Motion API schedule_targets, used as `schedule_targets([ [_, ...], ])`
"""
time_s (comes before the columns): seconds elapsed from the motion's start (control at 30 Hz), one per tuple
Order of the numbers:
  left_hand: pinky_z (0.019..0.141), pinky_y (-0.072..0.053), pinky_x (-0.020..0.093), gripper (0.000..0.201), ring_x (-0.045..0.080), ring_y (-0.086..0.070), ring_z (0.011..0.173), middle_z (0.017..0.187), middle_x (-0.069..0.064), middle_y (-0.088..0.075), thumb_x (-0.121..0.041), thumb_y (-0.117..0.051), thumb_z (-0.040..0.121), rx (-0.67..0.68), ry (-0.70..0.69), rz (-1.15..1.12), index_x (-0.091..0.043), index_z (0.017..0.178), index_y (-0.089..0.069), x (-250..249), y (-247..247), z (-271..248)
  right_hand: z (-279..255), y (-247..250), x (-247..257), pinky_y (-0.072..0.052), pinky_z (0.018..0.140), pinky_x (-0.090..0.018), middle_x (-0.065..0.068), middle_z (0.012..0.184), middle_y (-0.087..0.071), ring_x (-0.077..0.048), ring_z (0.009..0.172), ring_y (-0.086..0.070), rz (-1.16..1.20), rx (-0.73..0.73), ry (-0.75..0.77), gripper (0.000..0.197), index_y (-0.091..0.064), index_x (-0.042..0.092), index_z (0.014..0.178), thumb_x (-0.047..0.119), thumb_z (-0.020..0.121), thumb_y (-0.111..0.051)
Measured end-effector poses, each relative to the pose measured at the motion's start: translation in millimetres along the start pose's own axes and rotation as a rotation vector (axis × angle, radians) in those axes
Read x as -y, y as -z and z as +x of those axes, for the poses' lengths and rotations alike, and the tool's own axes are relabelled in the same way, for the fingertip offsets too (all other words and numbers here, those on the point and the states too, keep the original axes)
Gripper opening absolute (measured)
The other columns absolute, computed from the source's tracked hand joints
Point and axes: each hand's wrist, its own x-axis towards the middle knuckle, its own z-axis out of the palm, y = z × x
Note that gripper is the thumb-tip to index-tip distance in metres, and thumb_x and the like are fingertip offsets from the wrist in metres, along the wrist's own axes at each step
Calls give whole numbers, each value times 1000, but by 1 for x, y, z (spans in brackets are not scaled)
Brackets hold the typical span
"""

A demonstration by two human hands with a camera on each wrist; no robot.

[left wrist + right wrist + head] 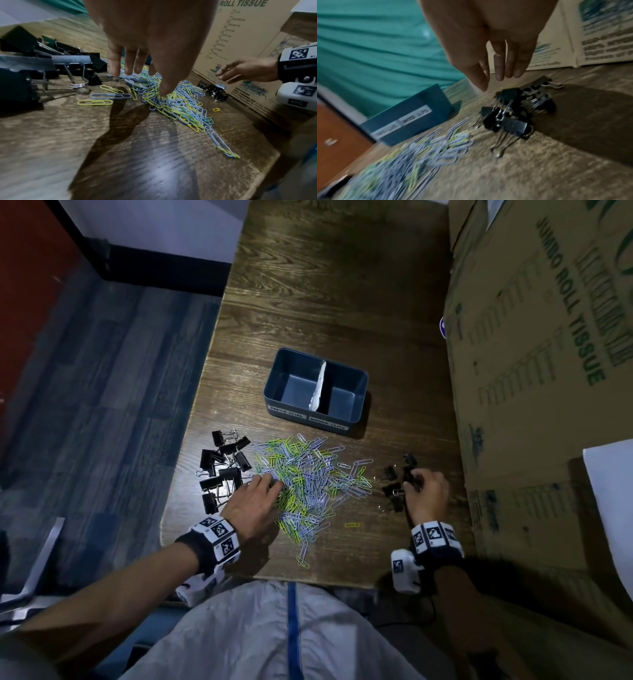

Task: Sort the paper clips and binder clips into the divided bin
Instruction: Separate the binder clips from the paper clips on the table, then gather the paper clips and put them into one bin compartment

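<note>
A dark blue divided bin (356, 385) stands mid-table with a white divider, labelled for paper clips on the left and binder clips on the right. Nothing shows in either compartment. In front of it lies a pile of yellow and pale blue paper clips (315, 484). My left hand (270, 484) has its straight fingertips (162, 90) touching the pile's left side. Large black binder clips (222, 467) lie left of the pile. Small black binder clips (513, 115) lie to its right. My right hand (496, 81) hovers just above them, fingers straight and holding nothing.
A big cardboard tissue carton (534, 371) walls off the table's right side, close to the small clips. The table's left edge (191, 419) runs beside the large clips, with blue floor beyond. A few stray paper clips (352, 524) lie near the front.
</note>
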Motion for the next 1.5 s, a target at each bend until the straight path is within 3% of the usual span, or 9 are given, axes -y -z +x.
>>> schedule_targets([
  [0.13, 108, -36, 45, 63, 31, -30, 134, 150, 15, -25, -48, -42, 96, 22, 44, 52, -14, 144, -22, -11, -4, 4, -26, -30, 13, -50, 90, -38, -9, 116, -61, -29, 107, -59, -29, 124, 240, 31, -68, 14, 115, 8, 85, -70],
  [0.3, 116, -25, 48, 68, 38, 1, 146, 159, 20, 2, -34, -40, 100, 138, 38, -9, -10, 151, -2, -27, -11, 17, -63, -69, 37, -45, 104, -48, -10, 142, -44, -31, 132, -39, -186, 320, 323, 57, -54, 19, 137, 10, 83, -70],
  [0.5, 115, -21, 47, 66, 34, -4, 146, 159, 18, -5, -31, -44, 99, 83, -93, -22, -11, 151, -8, -30, -9, 19, -72, -81, 59, -46, 99, -48, -7, 130, -53, -28, 120, -50, -89, 337, 501, 53, -57, 19, 133, 8, 83, -68],
  [0.67, 119, -8, 49, 75, 36, 3, 146, 158, 18, 4, -52, -36, 98, 59, 95, -78, -13, 151, 0, -17, -9, 11, -54, -78, 50, -43, 107, -55, -13, 150, -41, -35, 136, -40, -70, 264, 383, 57, -52, 21, 138, 28, 85, -71],
  [0.83, 119, -8, 50, 82, 37, 17, 143, 152, 20, 25, -61, -22, 96, 214, 51, -86, -13, 149, 16, -23, -23, 14, -61, -91, 56, -14, 119, -48, -14, 164, -11, -35, 151, -11, -188, 455, 383, 68, -31, 23, 153, 44, 94, -58],
  [1.0, 118, -15, 52, 68, 34, -1, 146, 158, 18, -3, -55, -16, 98, 15, 36, -122, -12, 150, -8, -19, -14, 22, -62, -87, 64, -35, 112, -54, -13, 155, -34, -34, 141, -34, -114, 336, 451, 61, -46, 20, 144, 44, 91, -62],
  [1.23, 118, -3, 51, 82, 39, 13, 143, 153, 23, 20, -63, -17, 95, 35, 303, -244, -10, 150, 13, 0, 13, 73, -31, -92, 77, 2, 119, -52, -3, 162, 22, -24, 150, 16, -185, 554, 199, 83, 0, 34, 157, 74, 91, -33],
  [1.37, 115, 7, 53, 85, 41, 24, 138, 147, 23, 31, -68, -8, 92, 122, 339, -311, -10, 147, 23, -17, 4, 83, -41, -102, 84, 8, 119, -49, -3, 159, 27, -24, 149, 21, -268, 607, 283, 75, 6, 30, 157, 69, 97, -18],
  [1.5, 117, 5, 54, 73, 37, 27, 139, 149, 20, 32, -55, -8, 98, 143, 196, -416, -11, 147, 22, -35, -8, 69, -52, -98, 77, 5, 122, -43, -2, 164, 12, -22, 152, 10, -194, 600, 420, 61, -8, 27, 158, 50, 105, -25],
])
